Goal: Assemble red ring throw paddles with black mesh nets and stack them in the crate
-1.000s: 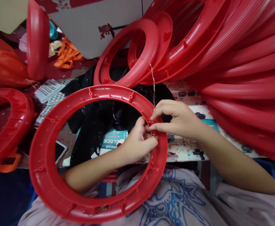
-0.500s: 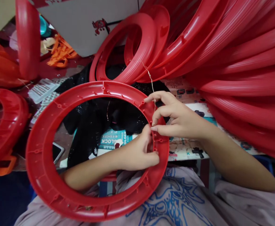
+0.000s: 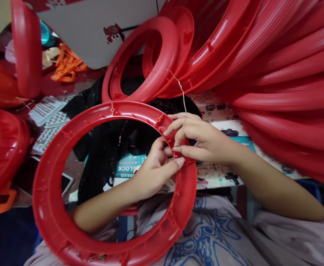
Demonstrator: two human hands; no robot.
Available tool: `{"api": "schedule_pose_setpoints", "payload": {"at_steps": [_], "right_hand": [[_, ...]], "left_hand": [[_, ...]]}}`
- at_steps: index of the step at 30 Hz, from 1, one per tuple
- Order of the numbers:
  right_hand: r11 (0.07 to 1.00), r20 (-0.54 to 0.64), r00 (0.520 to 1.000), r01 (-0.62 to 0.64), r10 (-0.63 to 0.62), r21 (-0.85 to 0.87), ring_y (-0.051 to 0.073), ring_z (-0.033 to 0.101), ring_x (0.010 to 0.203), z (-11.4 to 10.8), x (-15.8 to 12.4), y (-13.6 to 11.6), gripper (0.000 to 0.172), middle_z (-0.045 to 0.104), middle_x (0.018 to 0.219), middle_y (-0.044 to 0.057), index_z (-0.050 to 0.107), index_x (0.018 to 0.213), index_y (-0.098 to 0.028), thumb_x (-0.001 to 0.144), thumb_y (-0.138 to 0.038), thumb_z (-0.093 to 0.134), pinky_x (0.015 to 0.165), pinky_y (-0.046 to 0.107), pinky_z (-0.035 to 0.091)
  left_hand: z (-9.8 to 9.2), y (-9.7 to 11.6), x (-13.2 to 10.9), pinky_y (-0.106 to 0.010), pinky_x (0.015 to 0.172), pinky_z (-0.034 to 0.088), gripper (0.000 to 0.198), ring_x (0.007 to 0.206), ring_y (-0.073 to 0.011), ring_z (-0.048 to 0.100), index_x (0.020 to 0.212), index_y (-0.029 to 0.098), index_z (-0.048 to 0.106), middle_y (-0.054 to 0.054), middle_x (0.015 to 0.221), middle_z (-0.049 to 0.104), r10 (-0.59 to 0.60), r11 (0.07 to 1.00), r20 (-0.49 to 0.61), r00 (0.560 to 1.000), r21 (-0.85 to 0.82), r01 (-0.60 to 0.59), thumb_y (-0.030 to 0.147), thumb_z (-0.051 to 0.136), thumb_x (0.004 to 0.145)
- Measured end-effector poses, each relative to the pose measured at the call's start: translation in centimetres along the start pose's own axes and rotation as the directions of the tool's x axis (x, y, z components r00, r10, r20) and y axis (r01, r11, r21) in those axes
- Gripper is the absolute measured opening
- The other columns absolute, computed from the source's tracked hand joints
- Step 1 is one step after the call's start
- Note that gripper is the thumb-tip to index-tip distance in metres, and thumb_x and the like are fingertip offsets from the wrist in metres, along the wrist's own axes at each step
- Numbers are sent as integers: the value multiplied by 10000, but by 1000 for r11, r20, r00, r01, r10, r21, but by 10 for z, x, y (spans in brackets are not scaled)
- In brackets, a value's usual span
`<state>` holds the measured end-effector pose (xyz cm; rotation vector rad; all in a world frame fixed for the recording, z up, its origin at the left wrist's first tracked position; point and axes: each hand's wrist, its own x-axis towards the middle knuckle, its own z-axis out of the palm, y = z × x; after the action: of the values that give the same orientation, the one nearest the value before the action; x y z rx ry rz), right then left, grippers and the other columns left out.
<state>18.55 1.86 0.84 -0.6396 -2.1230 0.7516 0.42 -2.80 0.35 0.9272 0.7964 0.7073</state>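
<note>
One ribbed, red plastic ring (image 3: pixel 43 173), near centre: left hand (image 3: pixel 154 168) through its opening, thumb and fingers closed on the right rim. Right hand (image 3: pixel 203 136), fingertips nearly together, pinches thin, coppery wire (image 3: pixel 183 94). Apparently part-done; wire's far end loose.

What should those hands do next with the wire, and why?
Maybe the right hand should draw the thin wire snug against the red ring: it pinches the wire by the ring's inner edge, the left hand grips that edge, and a wire end sticks up loose.
</note>
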Motion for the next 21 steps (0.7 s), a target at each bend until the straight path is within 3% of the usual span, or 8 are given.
{"api": "schedule_pose_setpoints", "payload": {"at_steps": [7, 11, 14, 18, 21], "right_hand": [[999, 161, 987, -24, 27, -22, 234, 457, 1154, -6, -2, -3, 82, 604, 1130, 53, 655, 756, -204, 834, -224, 672, 1003, 467, 341], [997, 198, 978, -68, 72, -24, 227, 444, 1134, -8, -3, -7, 76, 563, 1138, 45, 677, 753, -213, 825, -226, 694, 1001, 463, 322], [992, 220, 967, -127, 126, -11, 227, 458, 1120, -10, -3, -9, 72, 558, 1132, 42, 686, 742, -216, 810, -203, 706, 997, 464, 324], [986, 206, 964, -168, 168, -18, 236, 469, 1133, -9, -2, -11, 73, 576, 1116, 43, 688, 735, -215, 791, -170, 702, 1004, 475, 324], [983, 187, 965, -185, 183, -7, 237, 477, 1147, -8, -2, -10, 48, 579, 1166, 46, 683, 763, -213, 810, -201, 684, 1025, 490, 319]], "left_hand": [[-2, 1, 0, -187, 705, 457, 462, 828, -81, 488, 1152, 229, 362, 10, 1013, 459, 25, 989, 95, 995, 143, -39, 134, 622, 782], [-4, 3, -2, -216, 702, 453, 439, 814, -103, 479, 1116, 227, 372, 10, 959, 456, -25, 974, 122, 992, 227, -4, 135, 623, 767], [-5, 2, -2, -216, 682, 464, 427, 824, -115, 509, 1111, 233, 372, 1, 963, 483, -58, 979, 162, 985, 203, 24, 163, 635, 782], [-5, 0, 0, -194, 693, 480, 421, 805, -89, 529, 1164, 244, 365, 12, 961, 495, -16, 996, 145, 989, 84, 4, 176, 610, 828], [-6, -2, 0, -197, 721, 485, 470, 879, -104, 545, 1218, 245, 372, -7, 1051, 504, 11, 990, 108, 994, 137, -26, 165, 613, 823]]}}
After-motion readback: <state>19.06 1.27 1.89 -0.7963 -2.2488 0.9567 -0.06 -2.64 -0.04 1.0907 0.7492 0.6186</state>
